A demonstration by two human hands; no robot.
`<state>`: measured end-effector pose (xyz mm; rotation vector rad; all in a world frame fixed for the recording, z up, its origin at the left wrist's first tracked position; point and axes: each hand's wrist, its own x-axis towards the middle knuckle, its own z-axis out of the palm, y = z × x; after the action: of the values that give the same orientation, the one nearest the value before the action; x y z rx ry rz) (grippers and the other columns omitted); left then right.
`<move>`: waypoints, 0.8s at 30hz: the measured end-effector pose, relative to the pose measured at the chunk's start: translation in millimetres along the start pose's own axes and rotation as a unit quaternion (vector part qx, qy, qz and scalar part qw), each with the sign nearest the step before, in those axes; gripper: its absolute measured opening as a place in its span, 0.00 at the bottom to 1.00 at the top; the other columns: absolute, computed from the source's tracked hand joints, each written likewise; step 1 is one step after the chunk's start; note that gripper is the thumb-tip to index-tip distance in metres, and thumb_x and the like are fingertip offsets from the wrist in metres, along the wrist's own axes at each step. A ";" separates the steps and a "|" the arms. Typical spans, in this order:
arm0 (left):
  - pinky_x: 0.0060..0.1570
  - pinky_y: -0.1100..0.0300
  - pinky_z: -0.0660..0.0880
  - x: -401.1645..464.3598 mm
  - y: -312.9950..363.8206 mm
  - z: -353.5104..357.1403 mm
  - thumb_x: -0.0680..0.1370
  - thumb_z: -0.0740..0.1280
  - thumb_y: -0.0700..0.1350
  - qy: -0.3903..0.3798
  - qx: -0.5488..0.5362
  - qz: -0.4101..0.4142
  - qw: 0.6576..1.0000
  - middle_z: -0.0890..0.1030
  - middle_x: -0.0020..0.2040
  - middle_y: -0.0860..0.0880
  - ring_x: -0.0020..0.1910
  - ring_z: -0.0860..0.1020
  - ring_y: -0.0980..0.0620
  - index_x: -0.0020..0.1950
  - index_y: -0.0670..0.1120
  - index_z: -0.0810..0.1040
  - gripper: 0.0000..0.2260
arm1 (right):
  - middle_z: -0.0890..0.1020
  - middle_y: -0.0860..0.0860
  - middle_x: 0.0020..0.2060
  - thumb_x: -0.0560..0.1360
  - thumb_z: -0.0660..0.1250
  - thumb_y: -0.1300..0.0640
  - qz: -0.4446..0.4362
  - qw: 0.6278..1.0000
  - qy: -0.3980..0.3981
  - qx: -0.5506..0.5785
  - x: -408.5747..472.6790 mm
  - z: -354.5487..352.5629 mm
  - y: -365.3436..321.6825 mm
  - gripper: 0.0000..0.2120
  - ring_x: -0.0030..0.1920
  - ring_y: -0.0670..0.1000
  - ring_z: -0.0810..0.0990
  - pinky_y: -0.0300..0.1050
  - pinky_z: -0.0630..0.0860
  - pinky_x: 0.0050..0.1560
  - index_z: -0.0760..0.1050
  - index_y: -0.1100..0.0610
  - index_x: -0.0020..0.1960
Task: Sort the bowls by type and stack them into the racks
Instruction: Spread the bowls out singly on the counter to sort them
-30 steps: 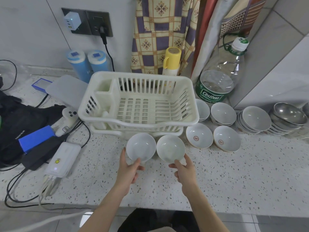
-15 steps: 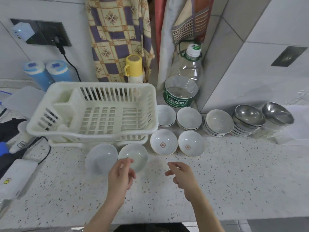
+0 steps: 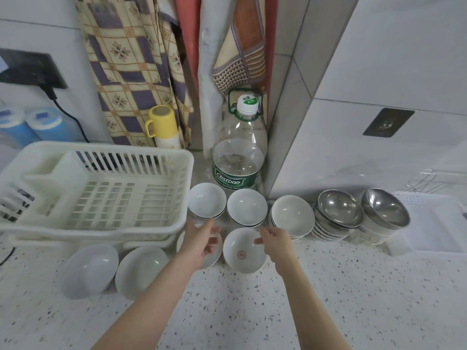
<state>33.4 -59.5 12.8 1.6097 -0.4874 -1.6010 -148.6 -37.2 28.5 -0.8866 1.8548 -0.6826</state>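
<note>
Since the frame half a second earlier, both hands have left the 2 plain white bowls (image 3: 113,270) in front of the rack and reached right and forward, and the camera has swung right with them.

Head view: the left hand (image 3: 202,245) is spread with fingers loosely apart over a logo bowl (image 3: 213,258) that it mostly hides; it holds nothing, and contact with that bowl cannot be told. The right hand (image 3: 274,242) is also unclenched and empty, its fingertips at the far right rim of the second logo bowl (image 3: 243,251), which shows a red mark in its base. I judge each hand is about to take 1 of these 2 matching bowls, working in pairs.

The white plastic dish rack (image 3: 101,198) stands at left, holding no bowls, so no stacking has begun. The 2 plain bowls sit side by side just in front of it, probably parked there as 1 type.

Behind the hands are 3 short stacks of white bowls: 1 beside the rack corner (image 3: 207,200), 1 in the middle (image 3: 247,207), 1 tilted to the right (image 3: 292,215); bowls per stack cannot be counted. Further right, 2 stacks topped by steel bowls (image 3: 361,213) lean beside a white tray (image 3: 434,223), with a wire rack (image 3: 429,183) partly visible behind it, likely the second destination.

A large water bottle (image 3: 240,152) and a yellow-capped flask (image 3: 163,127) stand at the back of the speckled counter (image 3: 353,299).
</note>
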 end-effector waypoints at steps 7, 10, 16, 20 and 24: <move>0.14 0.71 0.65 20.1 19.5 12.6 0.83 0.62 0.42 0.026 -0.171 -0.094 0.980 0.81 0.32 0.43 0.17 0.75 0.57 0.44 0.45 0.70 0.08 | 0.82 0.51 0.27 0.78 0.57 0.58 0.077 0.996 -0.030 -0.035 41.8 4.9 -15.0 0.10 0.24 0.49 0.63 0.41 0.61 0.26 0.69 0.60 0.40; 0.13 0.71 0.64 30.6 23.0 17.8 0.83 0.60 0.42 0.045 -0.158 -0.081 0.983 0.80 0.38 0.39 0.17 0.75 0.57 0.44 0.45 0.70 0.08 | 0.82 0.51 0.25 0.78 0.56 0.57 0.076 0.996 -0.031 -0.033 50.5 13.2 -15.2 0.09 0.24 0.48 0.65 0.40 0.62 0.26 0.71 0.62 0.45; 0.14 0.73 0.59 49.4 21.8 23.8 0.84 0.58 0.40 0.091 -0.097 -0.066 0.989 0.80 0.37 0.38 0.17 0.75 0.56 0.49 0.46 0.70 0.05 | 0.82 0.50 0.29 0.81 0.55 0.53 0.050 0.996 0.003 -0.080 60.3 29.2 -10.2 0.16 0.28 0.46 0.74 0.40 0.67 0.30 0.72 0.64 0.56; 0.17 0.73 0.57 57.2 17.7 26.0 0.81 0.55 0.34 0.111 -0.042 -0.042 0.992 0.81 0.27 0.42 0.26 0.74 0.52 0.53 0.47 0.72 0.10 | 0.86 0.53 0.36 0.80 0.59 0.51 0.029 0.991 0.029 -0.126 61.9 34.6 -9.5 0.16 0.29 0.49 0.76 0.43 0.76 0.42 0.74 0.64 0.55; 0.17 0.71 0.56 58.1 15.8 25.1 0.80 0.54 0.32 0.114 -0.017 -0.025 0.993 0.82 0.30 0.41 0.25 0.72 0.52 0.54 0.47 0.72 0.12 | 0.86 0.55 0.36 0.77 0.61 0.55 0.037 0.991 0.042 -0.119 61.0 37.7 -10.9 0.12 0.32 0.51 0.80 0.46 0.79 0.44 0.73 0.64 0.54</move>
<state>20.8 -119.2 -10.3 1.7638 -0.2993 -1.4293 -129.5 -95.9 -9.4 -0.9472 2.0643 -0.4657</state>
